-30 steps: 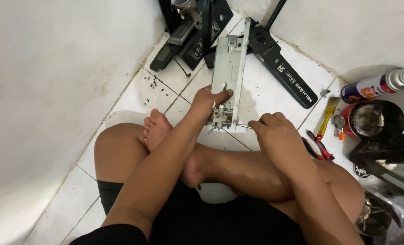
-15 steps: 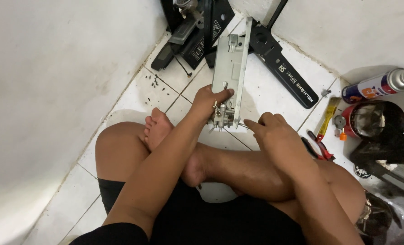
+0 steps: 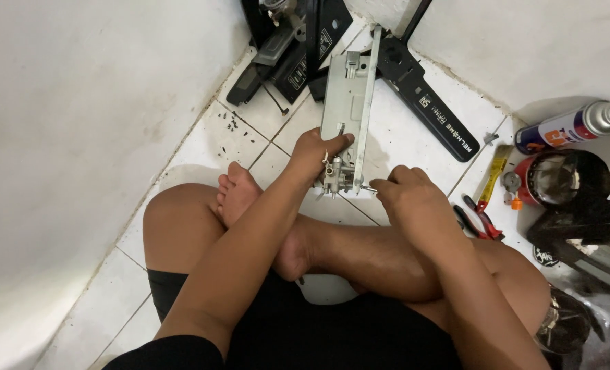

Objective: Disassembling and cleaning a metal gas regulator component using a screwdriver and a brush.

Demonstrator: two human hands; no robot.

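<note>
A: Left hand (image 3: 316, 152)?
B: Clamped on the near end of the grey metal housing (image 3: 347, 109), which lies on the white tiled floor (image 3: 415, 130) ahead of the crossed legs.
A: Right hand (image 3: 408, 199)?
B: Fingers pinched around a thin tool (image 3: 368, 187), tip at the small fitting (image 3: 336, 179) on the housing's end. Red-handled pliers (image 3: 482, 220) lie just right.
</note>
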